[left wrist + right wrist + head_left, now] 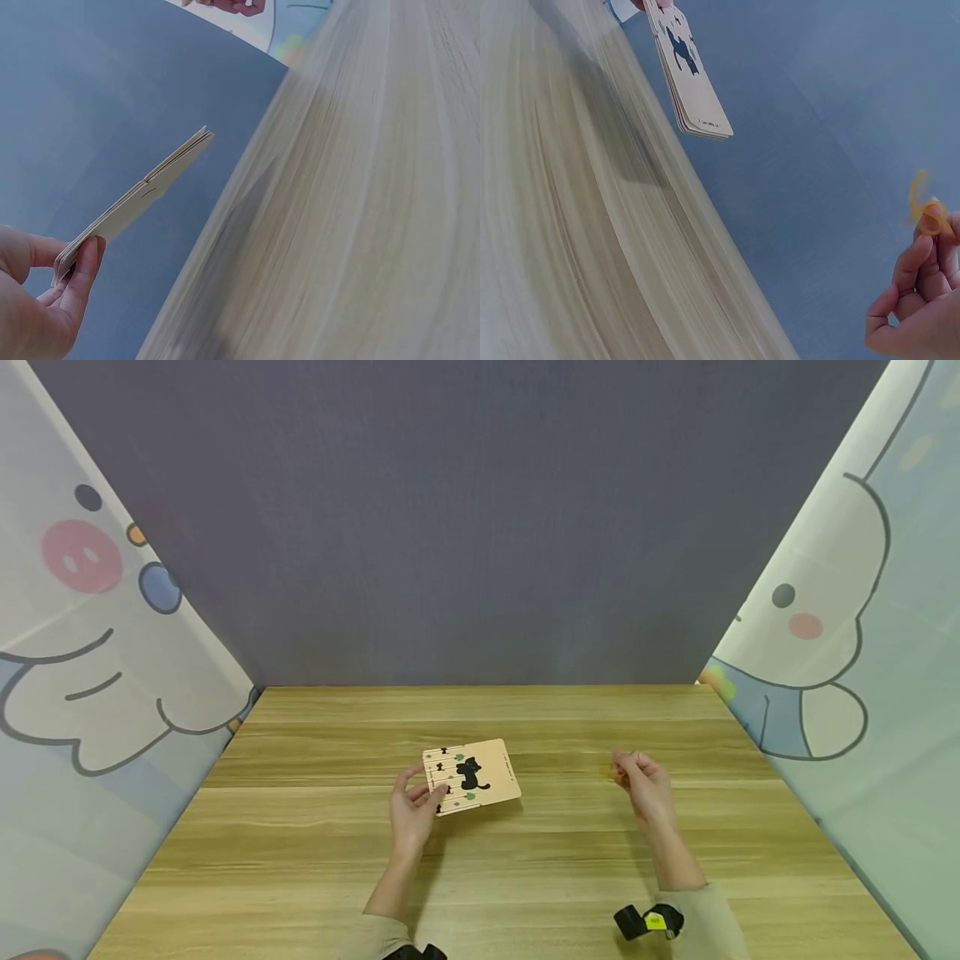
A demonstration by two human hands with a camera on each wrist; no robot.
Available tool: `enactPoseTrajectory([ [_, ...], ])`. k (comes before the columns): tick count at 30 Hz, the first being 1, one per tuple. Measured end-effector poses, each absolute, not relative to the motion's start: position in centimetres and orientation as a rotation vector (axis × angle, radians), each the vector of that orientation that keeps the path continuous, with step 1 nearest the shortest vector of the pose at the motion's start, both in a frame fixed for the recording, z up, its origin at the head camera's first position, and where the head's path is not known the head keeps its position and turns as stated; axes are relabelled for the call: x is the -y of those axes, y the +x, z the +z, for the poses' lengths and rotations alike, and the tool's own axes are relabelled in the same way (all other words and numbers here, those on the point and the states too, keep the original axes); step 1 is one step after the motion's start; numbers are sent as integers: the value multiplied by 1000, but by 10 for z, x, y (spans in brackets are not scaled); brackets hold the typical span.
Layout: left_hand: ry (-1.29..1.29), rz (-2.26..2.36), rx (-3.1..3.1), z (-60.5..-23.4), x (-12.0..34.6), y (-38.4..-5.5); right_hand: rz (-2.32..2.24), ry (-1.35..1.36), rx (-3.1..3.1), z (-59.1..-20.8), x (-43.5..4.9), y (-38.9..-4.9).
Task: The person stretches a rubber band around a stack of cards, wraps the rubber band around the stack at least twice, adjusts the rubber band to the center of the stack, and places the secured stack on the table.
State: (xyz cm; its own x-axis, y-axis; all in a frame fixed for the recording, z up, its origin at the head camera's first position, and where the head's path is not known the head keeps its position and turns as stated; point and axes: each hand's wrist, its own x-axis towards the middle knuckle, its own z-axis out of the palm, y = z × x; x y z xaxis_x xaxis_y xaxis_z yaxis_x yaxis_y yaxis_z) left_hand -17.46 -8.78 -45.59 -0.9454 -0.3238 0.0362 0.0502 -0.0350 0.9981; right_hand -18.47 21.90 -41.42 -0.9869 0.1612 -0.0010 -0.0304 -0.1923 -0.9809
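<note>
Your left hand has a firm grip on a cream, rectangular stack of thin cards with rounded corners, the thumb on the printed face and the fingers behind it, at the end towards the desk's left edge. The stack is raised above the light wood-grained desk, tilted, about midway between the left and right edges; its shadow falls on the wood below. The face you see carries a black cat, green leaf shapes and thin lines with small black figures; the lettering at the far end from your thumb is too small to read. Each long side has a small notch, and several layers show along the edges. Your right hand is well apart from the stack, above the desk between its middle and its right edge. Its grip is drawn in, fingertips pinching a thin, looped yellow-orange band, partly blurred. Beige sleeves cover your forearms, and a black device sits at your right wrist. Beyond the desk's far edge stands a plain dark grey-blue panel.
</note>
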Motion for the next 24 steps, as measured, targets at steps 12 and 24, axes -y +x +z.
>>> enactPoseTrajectory([
  [12,233,-2070,1964,-453,84,-172,2393,57,1893,-475,-243,-217],
  [24,226,-2126,1923,-450,83,-172,2637,217,1812,-417,-208,-181],
])
